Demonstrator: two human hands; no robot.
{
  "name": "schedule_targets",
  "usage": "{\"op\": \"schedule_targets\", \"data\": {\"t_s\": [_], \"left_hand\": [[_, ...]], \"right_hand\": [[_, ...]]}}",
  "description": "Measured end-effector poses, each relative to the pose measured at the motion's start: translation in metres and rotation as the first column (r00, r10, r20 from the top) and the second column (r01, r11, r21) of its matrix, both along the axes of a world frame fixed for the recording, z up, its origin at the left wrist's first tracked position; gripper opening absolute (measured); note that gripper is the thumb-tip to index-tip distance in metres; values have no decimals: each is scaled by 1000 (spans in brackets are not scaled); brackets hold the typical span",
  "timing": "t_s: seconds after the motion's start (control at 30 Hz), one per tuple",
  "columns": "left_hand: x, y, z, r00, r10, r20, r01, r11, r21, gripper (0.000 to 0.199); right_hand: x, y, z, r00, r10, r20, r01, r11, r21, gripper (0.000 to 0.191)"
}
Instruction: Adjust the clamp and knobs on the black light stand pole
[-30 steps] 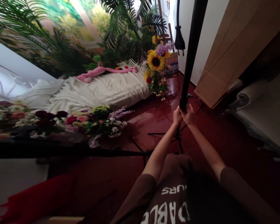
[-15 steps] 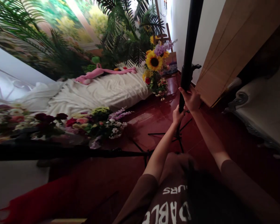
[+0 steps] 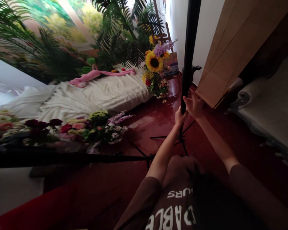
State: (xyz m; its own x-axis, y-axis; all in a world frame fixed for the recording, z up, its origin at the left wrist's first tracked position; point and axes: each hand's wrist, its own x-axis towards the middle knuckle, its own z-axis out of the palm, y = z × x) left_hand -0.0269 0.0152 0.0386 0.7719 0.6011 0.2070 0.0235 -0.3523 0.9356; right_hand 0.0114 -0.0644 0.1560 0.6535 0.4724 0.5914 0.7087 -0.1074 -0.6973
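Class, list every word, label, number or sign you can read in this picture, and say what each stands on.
"DABLE": white letters, upside down, on the wearer's brown shirt; the last letter is less clear.
"URS": smaller, on the same shirt, nearer the waist.
Any letters before these are lost in dark folds.
I can read no other text.

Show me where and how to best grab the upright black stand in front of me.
Probably by the slim lower tube of the upright black stand, from your near side, where the left hand wraps it. It looks narrow enough for a full fist and sits above the splayed legs; the thicker section higher up has a knob jutting right that could get in the way.
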Motion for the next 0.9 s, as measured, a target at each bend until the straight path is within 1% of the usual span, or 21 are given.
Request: {"op": "schedule_targets", "data": {"t_s": [0.07,0.17,0.2,0.23,0.3,0.37,0.43,0.57,0.63,0.67,0.7,0.73,0.77,0.8,0.87,0.9], "left_hand": [[0,0,-1,1000,12,7,-12,1000,21,30],[0,-1,-1,1000,10,3,-10,1000,19,33],[0,-1,-1,1000,6,0,-6,1000,13,34],[0,-1,-1,1000,1,-2,-1,1000,9,34],[0,-1,-1,1000,-1,-2,1,1000,8,35],[0,-1,-1,1000,11,4,-11,1000,20,35],[1,-1,-1,1000,23,8,-23,999,33,35],[1,-1,-1,1000,23,-6,-23,999,29,33],[1,-1,0,1000,25,-8,-25,999,35,32],[1,-1,0,1000,28,-7,-28,999,41,33],[1,-1,0,1000,29,-6,-29,999,46,33],[1,-1,0,1000,29,-8,-28,998,49,34],[1,-1,-1,1000,27,-10,-27,998,50,35],[1,-1,-2,1000,25,-13,-24,998,50,35],[2,0,-3,1000,22,-13,-22,999,49,35],[2,0,-4,1000,22,-12,-21,999,50,35]], "right_hand": [[2,-16,-23,1000,3,25,-1,998,-62,45],[10,-42,-61,996,-79,46,86,976,-199,41],[13,-49,-73,995,-87,46,96,965,-244,42],[17,-55,-82,996,-79,39,86,954,-286,42],[22,-64,-96,1000,-27,1,26,937,-349,44],[25,-67,-103,998,17,-52,-36,921,-387,44],[25,-67,-106,995,16,-98,-55,913,-405,45],[25,-58,-103,975,-99,-201,2,901,-435,46],[25,-49,-100,940,-170,-297,21,896,-444,49],[25,-45,-98,904,-206,-375,21,897,-441,50],[26,-40,-96,847,-239,-474,14,903,-430,51],[26,-36,-94,767,-258,-587,0,915,-403,51],[26,-33,-93,664,-254,-703,-20,934,-357,50],[27,-31,-91,543,-225,-809,-48,954,-297,49],[30,-28,-89,296,-108,-949,-129,980,-151,50],[33,-28,-89,195,-38,-980,-179,981,-74,50]]}}
